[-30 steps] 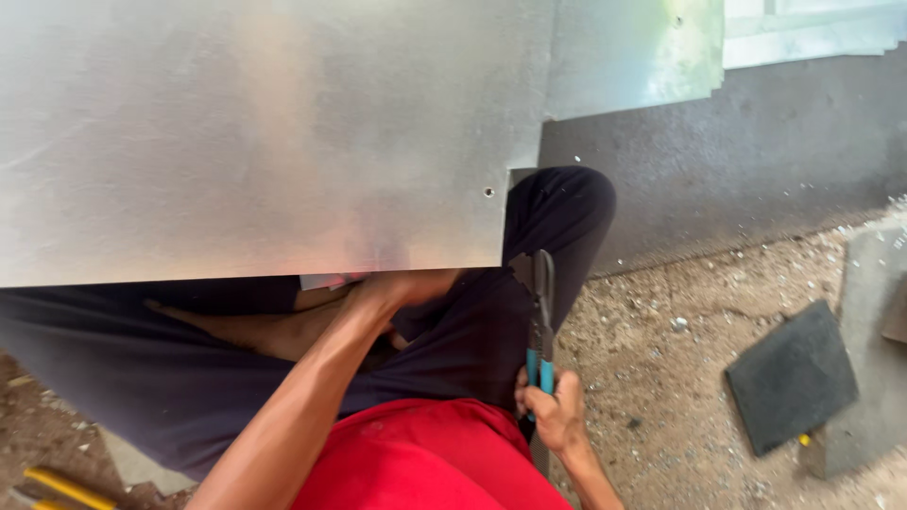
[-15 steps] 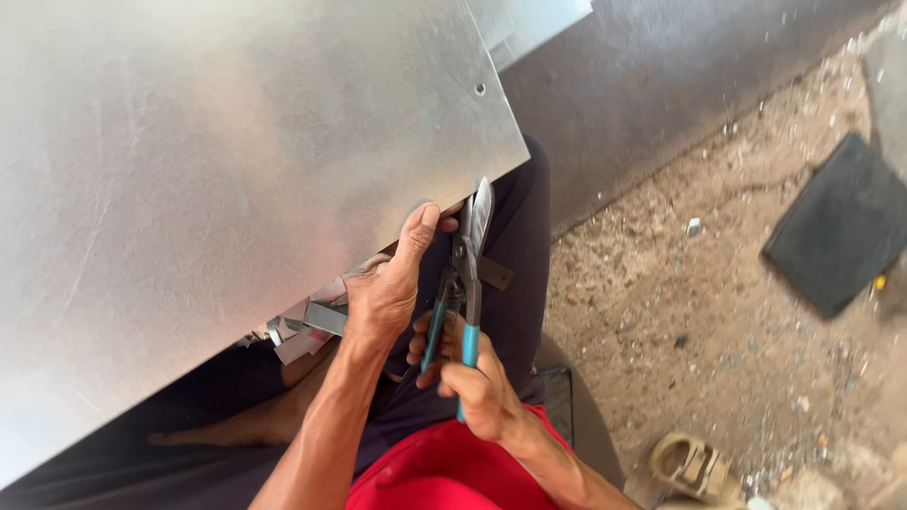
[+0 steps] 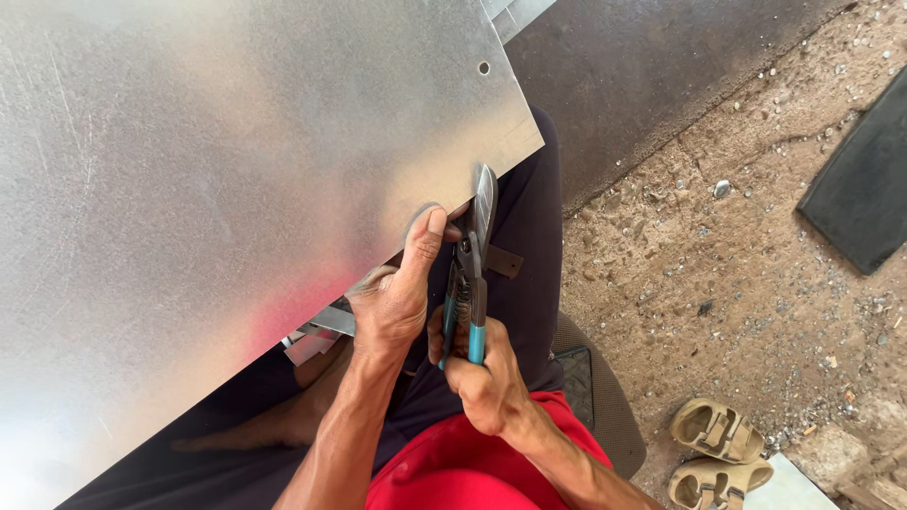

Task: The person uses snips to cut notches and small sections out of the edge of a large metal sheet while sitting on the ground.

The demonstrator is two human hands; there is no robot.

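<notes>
**Snips brought to the sheet's edge**

Nearest the camera, the red shirt (image 3: 453, 467) filled the bottom of the view, with both forearms reaching out over the dark trousers (image 3: 529, 236). The right hand (image 3: 482, 378) was wrapped tight around the blue-handled tin snips (image 3: 470, 274), fingers curled shut on the grips. Just left of it, the left hand (image 3: 397, 293) pinched the near edge of the metal sheet (image 3: 236, 189), thumb pressed flat on top, the other fingers tucked under and out of sight.

And here was the change: a second before, the snips hung low by the right knee, well apart from the sheet, which lay square across the lap. Half a second on, the sheet had swung round and the tool had come up beside the left hand. Now the blades stood right at the sheet's edge, touching it just right of the thumb. By the look of it, a cut was being started there, though whether the blades had bitten in could not be told.

A few narrow metal offcuts (image 3: 316, 331) showed under the sheet, left of the hands. Further right, a pair of tan sandals (image 3: 713, 453) sat on the gravelly ground (image 3: 737, 264), and a dark flat slab (image 3: 864, 179) lay at the far right.
</notes>
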